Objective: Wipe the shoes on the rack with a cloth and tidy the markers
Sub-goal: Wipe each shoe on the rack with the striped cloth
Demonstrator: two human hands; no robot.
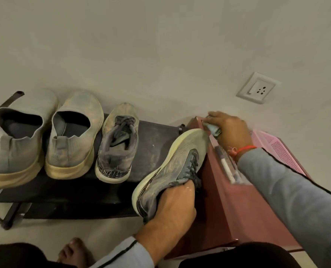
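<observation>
Black fabric covers the rack (pixel 156 136), which carries three dusty shoes (pixel 117 144) in a row. A fourth shoe (pixel 172 167) is lifted off the rack's right end, the left hand (pixel 172 206) gripping its heel to steady it, I think, for wiping. Beyond the toe, the right hand (pixel 228 130) bunches one pale cloth (pixel 213 129). Markers (pixel 226 167) lie right of the rack; count unclear.

A plain off-white wall (pixel 160 45) fills the upper view — a white socket plate (pixel 258 88) set into it at right. Below the socket stands a maroon cabinet (pixel 228 209); pale floor tiles (pixel 64 229) lie lower left.
</observation>
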